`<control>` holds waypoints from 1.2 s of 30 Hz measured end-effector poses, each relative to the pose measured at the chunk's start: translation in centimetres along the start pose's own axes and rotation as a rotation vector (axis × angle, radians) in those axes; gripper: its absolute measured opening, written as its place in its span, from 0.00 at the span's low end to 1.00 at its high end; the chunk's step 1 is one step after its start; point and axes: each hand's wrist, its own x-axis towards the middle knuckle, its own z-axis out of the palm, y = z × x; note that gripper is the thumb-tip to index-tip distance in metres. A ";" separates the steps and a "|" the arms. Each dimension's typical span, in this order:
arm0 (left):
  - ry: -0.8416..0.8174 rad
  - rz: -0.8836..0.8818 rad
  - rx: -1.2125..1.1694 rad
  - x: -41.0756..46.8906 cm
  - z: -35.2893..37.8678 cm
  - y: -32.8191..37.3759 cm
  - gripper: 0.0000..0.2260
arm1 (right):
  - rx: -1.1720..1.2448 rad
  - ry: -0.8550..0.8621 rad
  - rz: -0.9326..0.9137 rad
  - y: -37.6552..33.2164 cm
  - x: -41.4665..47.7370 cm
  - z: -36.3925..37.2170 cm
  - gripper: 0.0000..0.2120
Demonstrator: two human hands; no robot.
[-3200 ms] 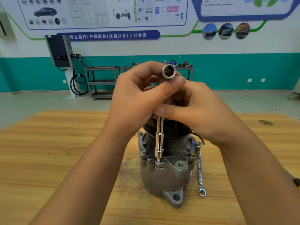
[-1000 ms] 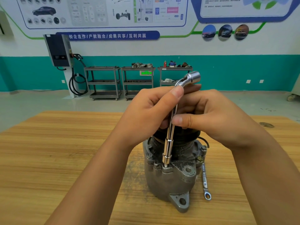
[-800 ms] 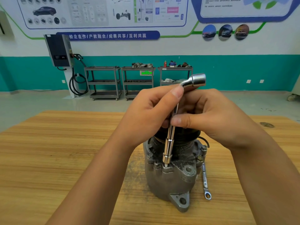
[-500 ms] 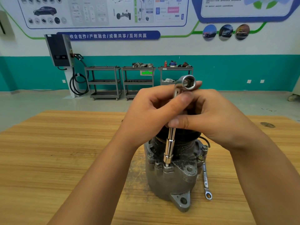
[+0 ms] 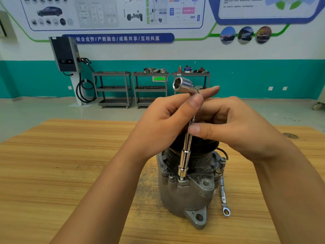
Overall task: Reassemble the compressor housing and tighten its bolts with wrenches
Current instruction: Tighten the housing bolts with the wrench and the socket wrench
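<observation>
Standing upright on the grained wooden tabletop (image 5: 70, 164), the grimy cast-metal compressor housing (image 5: 186, 196) carried a polished L-shaped socket wrench (image 5: 184, 161), its lower end seated on a rim bolt (image 5: 181, 178). The left hand (image 5: 163, 124) pinched the wrench's upper bend; the right hand (image 5: 233, 127) pinched its shaft just below. A slim ring spanner (image 5: 223, 194) lay beside the housing.

My left hand (image 5: 163, 120) and my right hand (image 5: 233, 127) are bare. My nails (image 5: 194, 128) are short and plain. My left arm (image 5: 105, 191) and my right arm (image 5: 290, 182) are bare too, as far up as I can see them.
</observation>
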 end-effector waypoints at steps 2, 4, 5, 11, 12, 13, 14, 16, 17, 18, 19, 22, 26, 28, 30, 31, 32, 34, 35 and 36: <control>0.012 -0.025 0.007 -0.1 0.0 0.1 0.16 | 0.032 -0.010 0.018 0.0 -0.1 -0.1 0.09; 0.035 -0.079 0.018 0.0 -0.2 0.0 0.14 | 0.034 -0.007 0.028 0.0 -0.1 0.0 0.08; 0.045 -0.089 0.021 -0.1 -0.2 -0.1 0.13 | 0.031 0.001 0.032 0.0 -0.1 -0.1 0.07; 0.055 -0.035 0.059 -0.1 -0.1 -0.2 0.15 | 0.017 0.035 0.038 0.1 0.0 0.1 0.07; 0.055 -0.029 0.067 -0.1 -0.1 -0.1 0.15 | 0.009 0.040 0.041 0.1 0.1 0.1 0.08; 0.053 -0.022 0.069 0.0 -0.1 -0.1 0.16 | -0.004 0.046 0.042 0.1 0.1 0.2 0.09; 0.050 -0.009 0.065 0.0 -0.1 -0.1 0.18 | -0.017 0.052 0.040 0.0 0.2 0.2 0.09; 0.038 0.016 0.026 0.1 0.0 -0.2 0.17 | -0.030 0.064 0.032 0.0 0.2 0.2 0.10; 0.031 0.022 0.007 0.1 0.0 -0.3 0.16 | -0.037 0.072 0.029 0.1 0.3 0.3 0.10; 0.029 0.028 -0.003 0.2 0.0 -0.4 0.17 | -0.048 0.080 0.028 0.1 0.3 0.3 0.10; 0.032 0.033 -0.010 0.2 0.1 -0.4 0.17 | -0.059 0.086 0.028 0.2 0.3 0.4 0.11; 0.057 0.031 -0.035 0.2 0.1 -0.4 0.15 | -0.080 0.095 0.028 0.4 0.3 0.4 0.11; 0.099 0.006 -0.066 0.3 0.1 -0.5 0.11 | -0.101 0.107 0.035 0.5 0.4 0.5 0.11; 0.099 0.018 -0.067 0.3 0.1 -0.7 0.11 | -0.107 0.111 0.037 0.5 0.4 0.5 0.10; 0.097 0.035 -0.070 0.2 0.1 -0.7 0.15 | -0.101 0.116 0.028 0.4 0.4 0.6 0.08; 0.095 0.045 -0.070 0.2 0.1 -0.7 0.16 | -0.098 0.119 0.028 0.4 0.5 0.6 0.08; 0.093 0.054 -0.067 0.2 0.2 -0.7 0.16 | -0.097 0.122 0.031 0.4 0.5 0.6 0.10; 0.093 0.047 -0.062 0.1 0.2 -0.6 0.16 | -0.100 0.123 0.039 0.5 0.5 0.7 0.11; 0.092 0.033 -0.058 0.1 0.2 -0.5 0.15 | -0.097 0.122 0.039 0.5 0.5 0.7 0.11; 0.093 0.017 -0.055 0.2 0.2 -0.4 0.15 | -0.089 0.122 0.038 0.6 0.5 0.7 0.10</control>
